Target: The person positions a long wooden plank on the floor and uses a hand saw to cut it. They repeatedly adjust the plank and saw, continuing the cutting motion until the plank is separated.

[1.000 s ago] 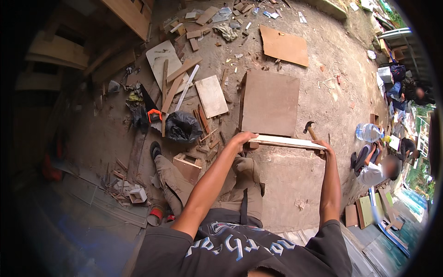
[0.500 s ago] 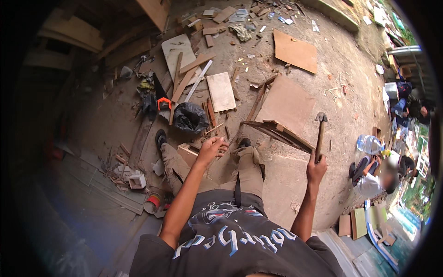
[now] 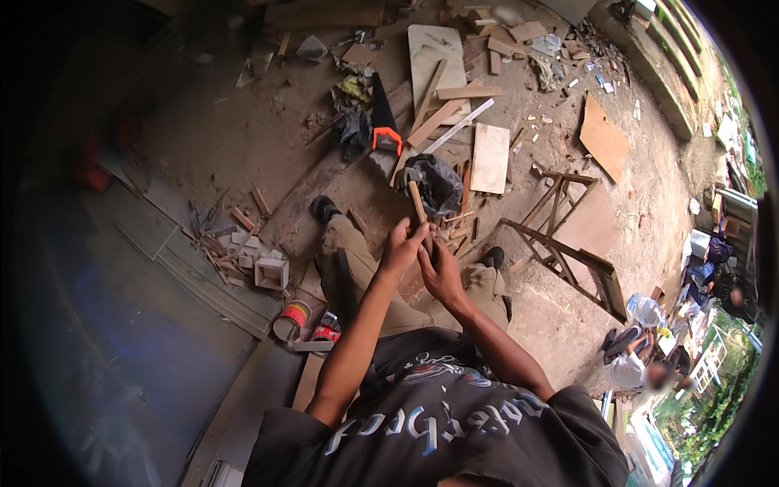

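Your left hand point(image 3: 399, 250) and right hand point(image 3: 443, 274) both have their grip closed around the wooden-handled, dark-headed hammer point(image 3: 417, 201), in front of you. Its head overlaps, in view, the left edge of a crumpled black plastic bag point(image 3: 445, 188). Brown ground point(image 3: 540, 304) gives room rightward before the dark wooden frame point(image 3: 560, 247), whose long near edge slants. Beyond lies an orange-handled black saw point(image 3: 381, 114).

Hammer point(image 3: 417, 203) has a plain matt wooden handle and a dark metal head. The bin bag point(image 3: 439, 188) is crinkly, shiny black plastic, and the saw handle point(image 3: 388, 135) looks like smooth orange plastic. Pale board point(image 3: 491, 158) is flat and matt, the open frame point(image 3: 560, 249) is dull brown wood, ground point(image 3: 535, 304) is rough and gritty, T-shirt point(image 3: 438, 390) is soft matt cloth.
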### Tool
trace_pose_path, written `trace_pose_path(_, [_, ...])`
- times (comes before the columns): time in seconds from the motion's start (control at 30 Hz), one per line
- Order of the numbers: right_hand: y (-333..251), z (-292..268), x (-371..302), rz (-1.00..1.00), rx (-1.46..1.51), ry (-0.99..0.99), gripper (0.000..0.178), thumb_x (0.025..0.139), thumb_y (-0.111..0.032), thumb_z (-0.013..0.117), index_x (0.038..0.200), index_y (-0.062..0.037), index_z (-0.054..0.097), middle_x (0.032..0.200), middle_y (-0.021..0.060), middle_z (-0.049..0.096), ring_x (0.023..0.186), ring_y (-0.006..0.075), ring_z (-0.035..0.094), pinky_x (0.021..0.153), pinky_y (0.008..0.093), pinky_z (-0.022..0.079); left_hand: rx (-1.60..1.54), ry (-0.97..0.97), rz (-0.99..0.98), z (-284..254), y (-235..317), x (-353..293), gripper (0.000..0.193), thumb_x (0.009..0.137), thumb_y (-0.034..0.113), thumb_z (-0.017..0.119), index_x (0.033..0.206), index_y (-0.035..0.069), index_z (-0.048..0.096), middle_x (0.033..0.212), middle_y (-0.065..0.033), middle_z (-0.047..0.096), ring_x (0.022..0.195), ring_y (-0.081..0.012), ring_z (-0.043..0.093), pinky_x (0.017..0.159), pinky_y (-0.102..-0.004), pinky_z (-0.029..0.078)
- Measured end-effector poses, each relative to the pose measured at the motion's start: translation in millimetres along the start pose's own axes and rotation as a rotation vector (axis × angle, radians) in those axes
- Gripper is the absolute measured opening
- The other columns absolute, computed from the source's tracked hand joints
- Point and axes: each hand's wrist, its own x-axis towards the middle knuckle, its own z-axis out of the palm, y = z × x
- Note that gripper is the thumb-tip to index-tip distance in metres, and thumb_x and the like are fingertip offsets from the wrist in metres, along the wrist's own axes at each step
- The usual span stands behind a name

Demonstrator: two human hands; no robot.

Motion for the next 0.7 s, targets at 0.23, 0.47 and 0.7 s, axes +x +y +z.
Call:
trace_pose_path(0.23, [13, 111, 66, 0.468, 0.227, -0.59, 0.04, 0.089, -0.032, 0.067, 0.106, 0.0039, 0.062, 0.082, 0.011, 0.066, 0.075, 0.0183, 0.064, 0.069, 0.0363, 0.051, 0.03, -0.14, -0.169, -167, -44, 37, 0.017, 0.092, 0.015, 0.062, 0.099, 0.0, 0.061, 0.08, -0.002, 0.065, 0.068, -0.0056, 0.057, 0.058, -0.0229, 0.045])
trace_pose_path(0.47, [218, 172, 168, 0.276, -0.082, -0.254, 0.061, 0.084, -0.036, 0.073, 0.121, 0.0076, 0.05, 0.098, 0.0187, 0.064, 0.091, 0.0299, 0.064, 0.083, 0.0382, 0.049, -0.212, 0.286, -0.192, -241, -131, 130, 0.019, 0.102, 0.022, 0.043, 0.109, 0.006, 0.047, 0.09, -0.0035, 0.05, 0.071, -0.0122, 0.053, 0.062, -0.0287, 0.05])
trace_pose_path(0.7, [404, 190, 293, 0.23, -0.563, -0.208, 0.105, 0.067, -0.044, 0.083, 0.137, 0.0105, 0.026, 0.124, 0.0287, 0.053, 0.114, 0.0406, 0.055, 0.097, 0.0443, 0.044, -0.481, 0.506, -0.329, -244, -180, 170, 0.021, 0.099, 0.022, 0.048, 0.113, 0.007, 0.051, 0.091, 0.0004, 0.047, 0.064, -0.0099, 0.044, 0.048, -0.0233, 0.035])
